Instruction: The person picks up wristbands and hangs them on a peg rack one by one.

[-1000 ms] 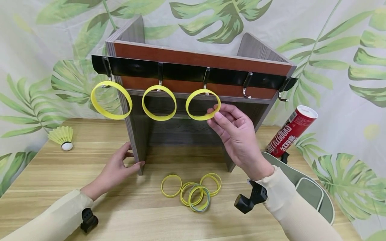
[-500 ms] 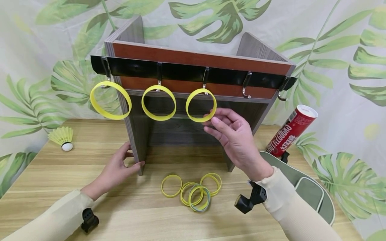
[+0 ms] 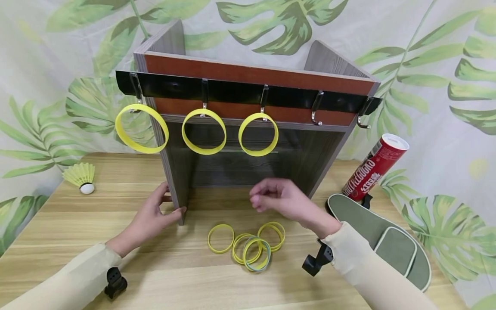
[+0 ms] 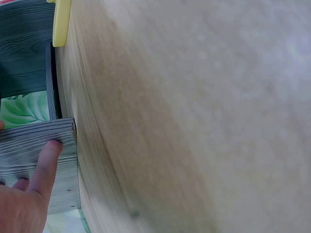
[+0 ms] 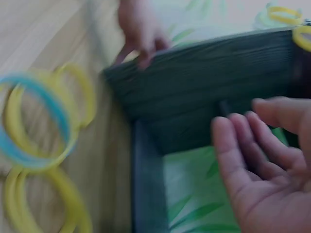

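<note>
A yellow wristband hangs on the middle hook of the black hook rail. Two more, a second band and a third band, hang on the hooks to its left. My right hand is below them in front of the grey wooden shelf, fingers loosely bent and holding nothing, also in the right wrist view. My left hand grips the front edge of the shelf's left side panel, low down near the table.
Several loose yellow bands, one partly blue, lie on the wooden table before the shelf. A yellow shuttlecock lies at left. A red can leans at right beside a green bag. Two hooks at right are bare.
My right hand has let go of the band at the middle hook and moved down toward the loose bands. The band stays hanging. My left hand has not moved.
</note>
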{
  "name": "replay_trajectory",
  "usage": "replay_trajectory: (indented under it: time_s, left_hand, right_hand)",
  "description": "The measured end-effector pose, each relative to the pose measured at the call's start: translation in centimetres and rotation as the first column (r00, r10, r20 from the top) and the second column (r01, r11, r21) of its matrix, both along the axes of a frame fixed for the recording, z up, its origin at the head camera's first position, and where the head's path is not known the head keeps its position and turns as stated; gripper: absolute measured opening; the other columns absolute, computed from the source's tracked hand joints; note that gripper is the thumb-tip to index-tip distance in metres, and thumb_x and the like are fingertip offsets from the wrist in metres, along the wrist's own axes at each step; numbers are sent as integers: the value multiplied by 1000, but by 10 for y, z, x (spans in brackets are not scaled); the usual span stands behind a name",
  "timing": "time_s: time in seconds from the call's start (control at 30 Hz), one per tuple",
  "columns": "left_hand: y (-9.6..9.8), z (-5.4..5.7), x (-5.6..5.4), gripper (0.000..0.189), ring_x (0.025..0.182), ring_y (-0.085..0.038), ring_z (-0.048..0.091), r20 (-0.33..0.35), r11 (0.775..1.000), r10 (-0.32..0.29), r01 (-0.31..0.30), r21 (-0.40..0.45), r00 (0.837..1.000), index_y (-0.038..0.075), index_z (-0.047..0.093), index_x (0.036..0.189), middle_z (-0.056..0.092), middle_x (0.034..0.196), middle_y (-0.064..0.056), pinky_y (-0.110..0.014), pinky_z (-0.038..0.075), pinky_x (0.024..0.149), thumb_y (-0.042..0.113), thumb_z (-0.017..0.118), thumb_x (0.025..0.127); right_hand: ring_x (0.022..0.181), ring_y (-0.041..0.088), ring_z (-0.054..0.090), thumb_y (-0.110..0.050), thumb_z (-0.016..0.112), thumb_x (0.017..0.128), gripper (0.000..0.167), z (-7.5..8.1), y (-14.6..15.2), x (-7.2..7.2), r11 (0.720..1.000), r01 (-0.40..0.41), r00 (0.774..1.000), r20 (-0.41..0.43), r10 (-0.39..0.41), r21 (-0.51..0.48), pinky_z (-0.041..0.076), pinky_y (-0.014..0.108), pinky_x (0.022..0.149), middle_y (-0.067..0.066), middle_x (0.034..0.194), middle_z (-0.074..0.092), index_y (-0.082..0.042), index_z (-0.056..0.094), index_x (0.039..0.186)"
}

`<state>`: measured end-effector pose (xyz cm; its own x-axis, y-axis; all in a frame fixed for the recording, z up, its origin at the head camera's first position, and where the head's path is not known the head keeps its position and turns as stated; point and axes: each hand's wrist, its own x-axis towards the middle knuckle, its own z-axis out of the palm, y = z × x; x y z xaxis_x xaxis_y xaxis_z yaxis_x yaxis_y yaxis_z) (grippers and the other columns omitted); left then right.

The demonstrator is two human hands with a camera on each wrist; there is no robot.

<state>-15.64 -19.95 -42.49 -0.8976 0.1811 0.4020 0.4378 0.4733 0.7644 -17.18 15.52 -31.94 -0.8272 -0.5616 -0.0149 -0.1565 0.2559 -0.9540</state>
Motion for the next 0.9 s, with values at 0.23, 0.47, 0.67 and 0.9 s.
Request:
replay_trajectory:
  time_s: [0.23, 0.47, 0.67, 0.9]
  left_hand:
    - [-1, 1, 1, 64, 107, 9, 57, 8, 1000, 5, -5, -8, 1000, 6, 51, 147, 63, 138, -17, -19, 56, 88, -1, 77, 89]
    - [0, 2, 1, 65, 108, -21, 66, 31, 1000, -9, 9, 9, 999, 2, 49, 148, 61, 137, -22, -24, 61, 77, -4, 76, 88]
    - [0, 3, 1, 65, 107, -8, 63, 36, 1000, 1, -1, -2, 999, 4, 49, 148, 62, 138, -20, -25, 61, 79, -2, 76, 89]
    - [0, 1, 2, 63, 105, 5, 59, 43, 1000, 10, -10, -6, 999, 5, 51, 146, 63, 138, -18, -26, 60, 82, 0, 77, 89]
  right_hand:
    - [88, 11, 67, -11, 70, 98, 17, -34, 14, -2, 950, -175, 979, -56, 196, 260, 59, 26, 83, 18, 102, 74, 1, 72, 111]
    - [91, 7, 65, -10, 71, 97, 18, -54, 26, 6, 906, -273, 958, 4, 287, 322, 57, 22, 84, 13, 105, 75, 4, 71, 109]
    - [89, 2, 63, -5, 71, 96, 14, -61, 29, 11, 902, -277, 955, -9, 296, 330, 56, 21, 83, 14, 103, 73, 3, 70, 107]
    - [87, 1, 63, -4, 72, 95, 10, -64, 29, 15, 892, -265, 953, -41, 300, 366, 57, 21, 81, 11, 98, 73, -1, 70, 104]
